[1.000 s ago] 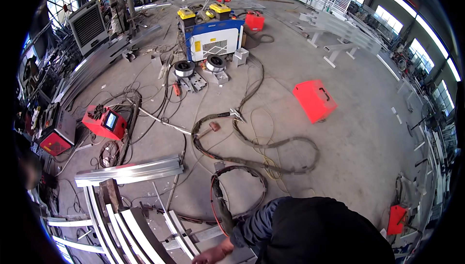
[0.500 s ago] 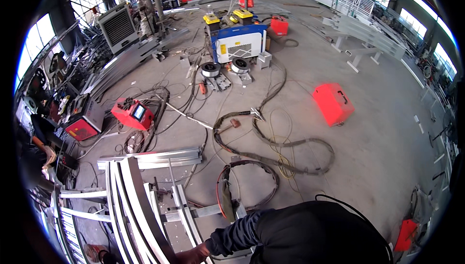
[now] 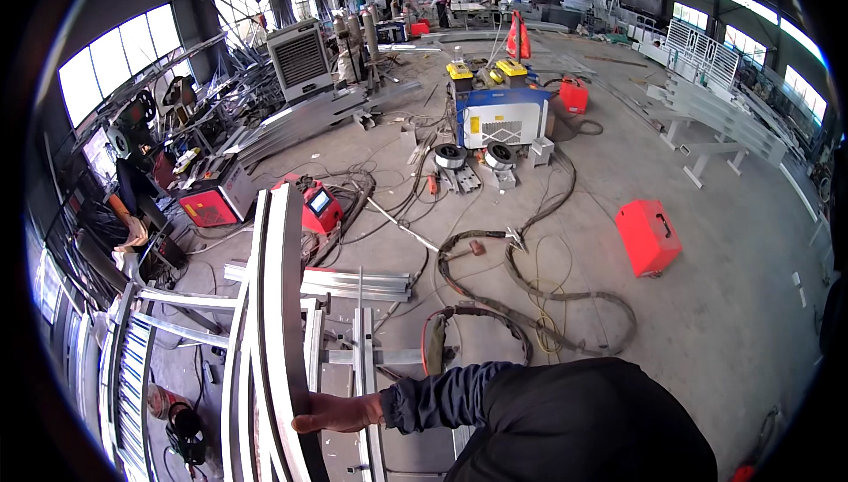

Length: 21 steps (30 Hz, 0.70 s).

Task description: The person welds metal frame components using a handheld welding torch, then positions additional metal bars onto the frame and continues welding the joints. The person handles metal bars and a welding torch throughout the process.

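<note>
A long silver metal profile [image 3: 284, 305] rises from the lower edge, its far end overlapping the red machine behind. My right hand [image 3: 340, 413], in a dark blue sleeve, is closed on this profile's right side. The thumb shows against the metal; the other fingers are mostly hidden. Alongside, to the left, run more long pale profiles [image 3: 238, 349]. Right of the hand, narrower metal bars [image 3: 365, 363] lie lengthwise over a crosspiece. My left hand does not show.
A metal frame with a ribbed panel [image 3: 135, 385] stands left. Beyond are flat-lying profiles [image 3: 353, 284], the red machine with a screen [image 3: 321, 211], looped hoses [image 3: 565, 301], a hammer [image 3: 478, 248], a red box [image 3: 649, 236], wire spools [image 3: 450, 156] and a blue-and-white machine [image 3: 502, 117].
The view has tilted up and turned left. The held profile's far end now reaches higher and farther out. My right hand shows more fully on its side.
</note>
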Motion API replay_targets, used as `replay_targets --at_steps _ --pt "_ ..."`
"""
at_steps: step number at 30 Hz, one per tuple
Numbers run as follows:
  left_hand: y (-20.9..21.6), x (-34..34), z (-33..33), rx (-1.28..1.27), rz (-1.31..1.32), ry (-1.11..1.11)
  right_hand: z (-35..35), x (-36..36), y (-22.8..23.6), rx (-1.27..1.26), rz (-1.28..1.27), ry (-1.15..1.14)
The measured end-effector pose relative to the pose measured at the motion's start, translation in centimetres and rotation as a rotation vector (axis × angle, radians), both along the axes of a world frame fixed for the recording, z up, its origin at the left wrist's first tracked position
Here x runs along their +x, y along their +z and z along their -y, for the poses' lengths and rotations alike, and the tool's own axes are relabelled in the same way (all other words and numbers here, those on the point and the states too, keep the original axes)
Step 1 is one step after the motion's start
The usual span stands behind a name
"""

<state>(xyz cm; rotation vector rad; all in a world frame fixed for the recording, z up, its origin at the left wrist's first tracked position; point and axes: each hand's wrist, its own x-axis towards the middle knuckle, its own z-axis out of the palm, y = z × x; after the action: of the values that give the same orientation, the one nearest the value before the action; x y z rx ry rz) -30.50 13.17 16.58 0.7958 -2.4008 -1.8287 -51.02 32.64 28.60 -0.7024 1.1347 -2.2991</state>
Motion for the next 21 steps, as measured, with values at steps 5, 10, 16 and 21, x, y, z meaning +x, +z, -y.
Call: replay_targets --at_steps 5,10,16,21 --pt "-2.3 2.1 2.7 0.055 0.014 0.133 0.1 1.0 -2.2 0.001 0.122 -0.101" --pt "-4.1 5.6 7.4 0.121 0.008 0.38 -1.6 0.8 -8.1 -0.121 0.385 -0.074" --pt "-7.8 14.6 14.0 0.214 -0.033 0.811 -5.7 1.3 -13.8 0.001 0.651 -0.182" --pt "-12.6 30.4 20.6 -0.123 -0.073 1.071 -10.2 4.3 -17.9 0.18 0.821 -0.214"
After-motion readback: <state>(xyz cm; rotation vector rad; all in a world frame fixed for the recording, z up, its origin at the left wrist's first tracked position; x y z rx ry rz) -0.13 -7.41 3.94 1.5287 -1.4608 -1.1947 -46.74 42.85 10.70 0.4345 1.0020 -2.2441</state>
